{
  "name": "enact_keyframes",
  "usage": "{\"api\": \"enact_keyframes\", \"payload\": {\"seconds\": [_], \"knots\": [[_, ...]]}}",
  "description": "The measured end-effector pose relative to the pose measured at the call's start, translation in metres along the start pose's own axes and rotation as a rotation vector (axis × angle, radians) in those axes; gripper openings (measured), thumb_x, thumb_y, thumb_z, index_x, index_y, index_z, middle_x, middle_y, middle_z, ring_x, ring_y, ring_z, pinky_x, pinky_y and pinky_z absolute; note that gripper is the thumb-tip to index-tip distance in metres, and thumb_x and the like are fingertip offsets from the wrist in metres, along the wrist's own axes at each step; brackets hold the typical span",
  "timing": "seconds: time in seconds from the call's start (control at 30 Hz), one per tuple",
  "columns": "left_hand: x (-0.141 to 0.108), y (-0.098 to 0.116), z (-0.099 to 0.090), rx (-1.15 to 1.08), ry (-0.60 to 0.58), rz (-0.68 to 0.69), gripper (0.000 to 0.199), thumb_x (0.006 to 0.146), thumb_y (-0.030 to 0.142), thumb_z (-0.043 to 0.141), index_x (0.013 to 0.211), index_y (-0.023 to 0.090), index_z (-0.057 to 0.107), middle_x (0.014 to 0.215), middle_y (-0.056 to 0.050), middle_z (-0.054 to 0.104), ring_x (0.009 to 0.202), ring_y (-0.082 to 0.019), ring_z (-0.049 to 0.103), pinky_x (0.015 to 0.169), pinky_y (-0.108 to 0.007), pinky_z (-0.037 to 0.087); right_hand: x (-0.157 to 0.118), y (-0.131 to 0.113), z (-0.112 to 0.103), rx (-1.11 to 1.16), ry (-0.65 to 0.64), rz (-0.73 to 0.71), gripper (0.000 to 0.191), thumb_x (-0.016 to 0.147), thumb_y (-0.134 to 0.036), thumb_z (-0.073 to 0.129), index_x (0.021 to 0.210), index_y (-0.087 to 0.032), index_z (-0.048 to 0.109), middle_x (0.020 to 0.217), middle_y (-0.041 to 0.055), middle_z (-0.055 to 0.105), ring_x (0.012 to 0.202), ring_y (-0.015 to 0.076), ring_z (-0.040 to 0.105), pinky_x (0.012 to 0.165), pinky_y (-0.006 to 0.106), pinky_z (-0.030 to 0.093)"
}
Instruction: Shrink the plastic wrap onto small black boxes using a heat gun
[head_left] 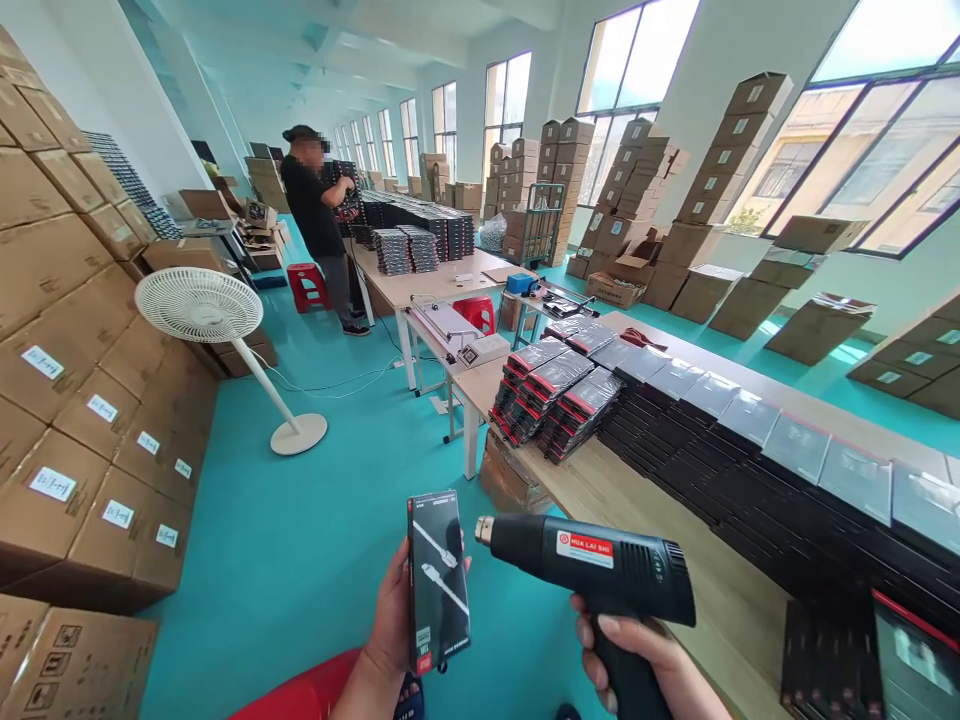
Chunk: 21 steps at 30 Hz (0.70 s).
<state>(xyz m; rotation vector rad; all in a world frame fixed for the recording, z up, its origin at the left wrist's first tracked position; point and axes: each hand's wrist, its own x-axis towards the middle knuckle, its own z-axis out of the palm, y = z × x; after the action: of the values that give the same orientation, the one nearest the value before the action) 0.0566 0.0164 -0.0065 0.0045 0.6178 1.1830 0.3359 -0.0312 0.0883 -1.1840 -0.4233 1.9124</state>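
Upright in my left hand (pixel 394 610) is a black cable box (pixel 439 585) with white connectors pictured on its front and red at a lower corner. My fingers wrap round its sides from behind. My right hand (pixel 637 650) grips the handle of a black heat gun (pixel 585 555) with a red and white label. Its metal nozzle points left at the box, a small gap from the box's right edge. Beside the heat gun, the wooden table (pixel 660 510) bears long rows of black boxes (pixel 697 430) and wrapped stacks with red edges (pixel 551 380).
A white fan (pixel 262 380) stands on the floor at left, near stacked cartons (pixel 75 400). A person (pixel 319 220) in black stands at a farther table (pixel 405 280). A red stool (pixel 307 690) shows below; more cartons line the windows.
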Motion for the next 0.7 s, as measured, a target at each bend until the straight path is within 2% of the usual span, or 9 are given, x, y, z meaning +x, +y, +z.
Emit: {"api": "enact_keyframes", "payload": {"seconds": [0.07, 0.2, 0.3, 0.5, 0.7], "knots": [[-0.002, -0.002, 0.002, 0.055, 0.049, -0.033, 0.052, 0.090, 0.047, 0.060, 0.130, 0.014, 0.064, 0.114, -0.013, 0.077, 0.101, -0.030, 0.074, 0.086, -0.038, 0.057, 0.002, -0.004, -0.003, 0.101, -0.012, 0.030, 0.034, 0.069, -0.037, 0.083, 0.094, -0.015, 0.076, 0.078, 0.0019, 0.066, 0.060, 0.0121, 0.057, 0.051, 0.023, 0.044], [-0.003, -0.004, 0.004, 0.178, 0.140, -0.090, 0.054, 0.086, 0.053, 0.064, 0.120, 0.011, 0.069, 0.095, -0.013, 0.080, 0.079, -0.029, 0.076, 0.069, -0.036, 0.058, 0.008, -0.006, -0.006, 0.177, -0.025, 0.023, 0.032, 0.071, -0.033, 0.082, 0.097, -0.014, 0.076, 0.077, 0.0016, 0.067, 0.059, 0.0111, 0.058, 0.050, 0.020, 0.045], [0.000, -0.004, 0.005, 0.249, 0.161, -0.126, 0.053, 0.085, 0.054, 0.063, 0.112, 0.009, 0.072, 0.085, -0.014, 0.079, 0.067, -0.026, 0.074, 0.064, -0.034, 0.057, 0.010, -0.006, -0.004, 0.176, -0.036, 0.003, 0.031, 0.073, -0.032, 0.080, 0.098, -0.013, 0.076, 0.077, 0.0019, 0.067, 0.059, 0.0114, 0.058, 0.050, 0.021, 0.045], [0.002, -0.006, 0.008, 0.271, 0.227, -0.160, 0.046, 0.089, 0.051, 0.060, 0.092, 0.007, 0.074, 0.070, -0.014, 0.076, 0.057, -0.024, 0.071, 0.055, -0.032, 0.056, 0.013, -0.010, 0.002, 0.126, -0.064, -0.023, 0.030, 0.074, -0.032, 0.079, 0.097, -0.012, 0.075, 0.076, 0.0018, 0.067, 0.058, 0.0114, 0.057, 0.049, 0.022, 0.045], [-0.002, -0.007, 0.012, 0.294, 0.253, -0.190, 0.049, 0.089, 0.053, 0.060, 0.092, 0.005, 0.072, 0.067, -0.013, 0.074, 0.055, -0.023, 0.069, 0.052, -0.030, 0.054, 0.018, -0.013, 0.011, -0.003, -0.086, -0.032, 0.032, 0.076, -0.035, 0.075, 0.100, -0.014, 0.072, 0.079, 0.0029, 0.068, 0.061, 0.0131, 0.059, 0.052, 0.024, 0.045]]}}
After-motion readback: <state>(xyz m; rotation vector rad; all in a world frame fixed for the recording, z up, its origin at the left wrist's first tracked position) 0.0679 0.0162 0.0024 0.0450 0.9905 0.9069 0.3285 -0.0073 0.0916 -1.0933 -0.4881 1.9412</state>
